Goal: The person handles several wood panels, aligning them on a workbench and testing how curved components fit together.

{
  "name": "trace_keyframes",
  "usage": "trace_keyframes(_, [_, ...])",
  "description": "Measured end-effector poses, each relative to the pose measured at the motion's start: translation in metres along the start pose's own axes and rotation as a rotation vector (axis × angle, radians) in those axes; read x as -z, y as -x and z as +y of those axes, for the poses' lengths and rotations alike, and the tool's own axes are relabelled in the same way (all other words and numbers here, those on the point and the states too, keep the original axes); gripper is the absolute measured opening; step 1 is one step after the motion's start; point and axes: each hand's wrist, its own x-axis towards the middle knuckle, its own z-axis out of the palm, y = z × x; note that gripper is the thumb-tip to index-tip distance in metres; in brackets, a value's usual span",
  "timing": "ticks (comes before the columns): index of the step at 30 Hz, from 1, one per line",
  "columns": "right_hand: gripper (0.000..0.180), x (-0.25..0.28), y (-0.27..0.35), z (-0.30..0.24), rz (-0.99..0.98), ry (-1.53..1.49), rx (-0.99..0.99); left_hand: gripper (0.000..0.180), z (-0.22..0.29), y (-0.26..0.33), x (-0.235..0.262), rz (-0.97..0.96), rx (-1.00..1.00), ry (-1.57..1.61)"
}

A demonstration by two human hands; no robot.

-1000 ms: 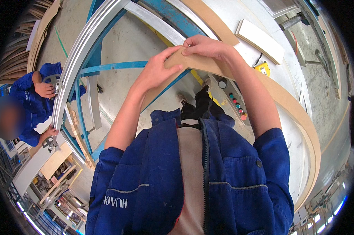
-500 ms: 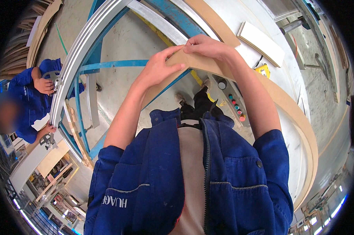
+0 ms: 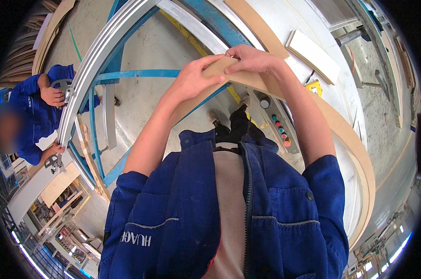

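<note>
A long light-brown fibreboard strip (image 3: 336, 120) runs across in front of me and bends at a corner by my hands. I cannot tell whether it is one piece or two meeting there. My left hand (image 3: 194, 80) grips the part left of the corner, its thumb on the face and its fingers over the far edge. Just right of the corner, my right hand (image 3: 254, 61) pinches the board, thumb pressed on the face and fingertips curled behind the far edge. Part of the strip is hidden by my right forearm.
Right of my hands, a white worktable (image 3: 329, 39) bears a white panel (image 3: 313, 56), a yellow tape measure (image 3: 314, 87) and another brown strip (image 3: 257, 25). Coloured buttons sit on a control panel (image 3: 280, 128) below. At left, a co-worker (image 3: 38, 109) holds handles on a metal rail (image 3: 87, 60).
My right thumb has come down onto the board's face, and the right fingers have shifted at the far edge. My left hand keeps nearly the same grip.
</note>
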Motion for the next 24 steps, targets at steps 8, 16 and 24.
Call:
trace_keyframes(8, [0.029,-0.002,0.004,-0.007,0.018,0.054,0.010,0.068,0.000,0.000,-0.001,0.005,0.016,-0.002])
trace_keyframes(16, [0.040,-0.004,0.006,-0.009,-0.013,0.075,0.017,0.066,-0.002,-0.001,-0.001,0.015,0.013,0.036])
trace_keyframes(24, [0.035,0.000,0.001,0.004,-0.045,-0.010,-0.001,0.066,-0.004,-0.001,-0.001,0.010,-0.012,0.023])
